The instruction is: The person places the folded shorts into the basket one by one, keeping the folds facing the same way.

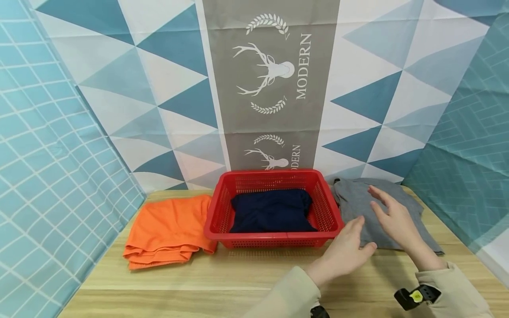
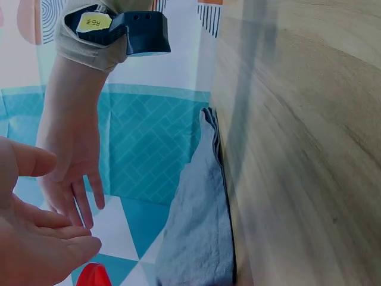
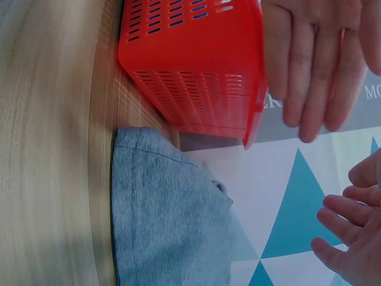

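Observation:
A folded grey garment (image 1: 355, 198) lies on the table to the right of a red plastic basket (image 1: 274, 236). My left hand (image 1: 343, 251) hovers between the basket's near right corner and the garment, fingers extended. Over the garment is my right hand (image 1: 399, 223), its fingers loosely spread and holding nothing. The palms face each other with a gap between them. In the left wrist view both hands stand apart from the grey garment (image 2: 199, 226). Inside the basket rests a folded navy cloth (image 1: 270, 210).
An orange folded cloth (image 1: 171, 225) lies left of the basket, against its side. Everything stands on a light wooden table (image 1: 191, 291). A patterned backdrop (image 1: 179, 88) rises directly behind, with tile-print sheets at both sides.

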Motion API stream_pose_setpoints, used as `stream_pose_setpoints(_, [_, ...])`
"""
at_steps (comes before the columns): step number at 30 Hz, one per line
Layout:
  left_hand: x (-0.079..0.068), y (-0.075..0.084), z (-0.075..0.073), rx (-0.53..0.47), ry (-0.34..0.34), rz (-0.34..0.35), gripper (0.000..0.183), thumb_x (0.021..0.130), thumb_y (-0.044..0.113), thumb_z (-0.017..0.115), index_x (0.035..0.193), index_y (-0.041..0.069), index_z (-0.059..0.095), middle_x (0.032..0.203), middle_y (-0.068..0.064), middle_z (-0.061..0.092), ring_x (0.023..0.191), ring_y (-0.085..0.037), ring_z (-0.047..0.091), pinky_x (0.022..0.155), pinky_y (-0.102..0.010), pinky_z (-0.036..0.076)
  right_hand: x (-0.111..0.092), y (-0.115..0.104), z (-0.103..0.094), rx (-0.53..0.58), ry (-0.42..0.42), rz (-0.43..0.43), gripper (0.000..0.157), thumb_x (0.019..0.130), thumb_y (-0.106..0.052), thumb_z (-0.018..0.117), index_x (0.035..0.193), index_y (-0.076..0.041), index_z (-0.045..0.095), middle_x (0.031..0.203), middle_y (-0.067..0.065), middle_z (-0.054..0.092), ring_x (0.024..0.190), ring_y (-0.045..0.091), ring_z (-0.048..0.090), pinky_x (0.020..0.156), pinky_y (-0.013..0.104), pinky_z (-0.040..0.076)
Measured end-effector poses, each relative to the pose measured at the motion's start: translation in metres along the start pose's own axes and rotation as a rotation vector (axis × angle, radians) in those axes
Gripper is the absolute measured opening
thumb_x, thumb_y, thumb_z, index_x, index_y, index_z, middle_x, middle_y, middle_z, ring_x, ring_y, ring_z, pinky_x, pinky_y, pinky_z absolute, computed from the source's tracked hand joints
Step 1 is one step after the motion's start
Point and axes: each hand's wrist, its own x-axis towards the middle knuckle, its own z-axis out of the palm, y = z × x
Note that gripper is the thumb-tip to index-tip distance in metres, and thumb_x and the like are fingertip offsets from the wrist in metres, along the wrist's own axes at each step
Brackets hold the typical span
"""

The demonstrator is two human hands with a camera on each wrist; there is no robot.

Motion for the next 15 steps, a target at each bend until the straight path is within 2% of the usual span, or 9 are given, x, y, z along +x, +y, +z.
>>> stream_pose_setpoints(3, [0.0, -0.001, 0.003, -0.008, 0.007, -0.022, 0.06, 0.092, 0.035, 0.047, 0.143, 0.01, 0.028, 0.146, 0.001, 0.029, 0.131, -0.01, 0.032, 0.101, -0.024, 0.035, -0.001, 0.001, -0.003, -0.003, -0.015, 0.031, 0.044, 0.099, -0.017, 0.03, 0.139, 0.0, 0.032, 0.131, 0.027, 0.043, 0.112, 0.046, 0.043, 0.075, 0.051, 0.041])
stream_pose_setpoints(5, [0.0, -0.002, 0.007, -0.001, 0.015, -0.031, 0.06, 0.092, 0.035, 0.048, 0.143, 0.01, 0.028, 0.146, 0.0, 0.028, 0.132, -0.011, 0.031, 0.102, -0.025, 0.034, -0.002, 0.002, -0.006, -0.015, -0.024, 0.053, 0.043, 0.099, -0.015, 0.025, 0.14, -0.001, 0.032, 0.131, 0.028, 0.043, 0.104, 0.043, 0.049, 0.07, 0.042, 0.042])
stream_pose_setpoints(7, [0.0, -0.003, 0.012, 0.023, 0.024, -0.026, 0.062, 0.091, 0.035, 0.049, 0.142, 0.009, 0.028, 0.147, -0.001, 0.027, 0.133, -0.013, 0.028, 0.103, -0.025, 0.033, -0.003, 0.004, -0.008, -0.028, -0.027, 0.064, 0.043, 0.099, -0.012, 0.023, 0.139, -0.001, 0.032, 0.13, 0.029, 0.044, 0.096, 0.04, 0.052, 0.063, 0.032, 0.038])
stream_pose_setpoints(10, [-0.001, -0.005, 0.019, 0.041, 0.019, -0.019, 0.064, 0.091, 0.036, 0.05, 0.143, 0.009, 0.025, 0.148, -0.001, 0.024, 0.136, -0.017, 0.023, 0.105, -0.028, 0.03, -0.004, 0.007, -0.009, -0.038, -0.031, 0.071, 0.043, 0.099, -0.013, 0.025, 0.139, 0.0, 0.032, 0.13, 0.029, 0.044, 0.093, 0.04, 0.053, 0.058, 0.027, 0.034])
stream_pose_setpoints(11, [0.0, -0.005, 0.021, 0.048, 0.016, -0.016, 0.064, 0.091, 0.036, 0.05, 0.143, 0.008, 0.025, 0.148, -0.002, 0.024, 0.136, -0.018, 0.022, 0.106, -0.028, 0.029, -0.005, 0.008, -0.009, -0.028, -0.035, 0.072, 0.043, 0.099, -0.014, 0.025, 0.139, 0.0, 0.031, 0.13, 0.03, 0.043, 0.1, 0.043, 0.051, 0.061, 0.029, 0.038])
stream_pose_setpoints(13, [0.0, -0.007, 0.024, 0.049, 0.006, -0.022, 0.064, 0.091, 0.037, 0.049, 0.144, 0.009, 0.024, 0.148, -0.001, 0.024, 0.137, -0.018, 0.02, 0.107, -0.029, 0.028, -0.006, 0.011, -0.008, -0.013, -0.042, 0.075, 0.044, 0.099, -0.017, 0.028, 0.14, 0.0, 0.03, 0.131, 0.03, 0.041, 0.105, 0.046, 0.048, 0.068, 0.037, 0.044])
stream_pose_setpoints(15, [0.001, -0.008, 0.026, 0.054, 0.0, -0.031, 0.064, 0.092, 0.038, 0.049, 0.144, 0.01, 0.024, 0.148, -0.001, 0.024, 0.138, -0.018, 0.019, 0.107, -0.03, 0.028, -0.007, 0.014, -0.008, 0.002, -0.046, 0.079, 0.046, 0.099, -0.019, 0.031, 0.141, 0.001, 0.028, 0.133, 0.03, 0.04, 0.11, 0.048, 0.044, 0.075, 0.05, 0.044])
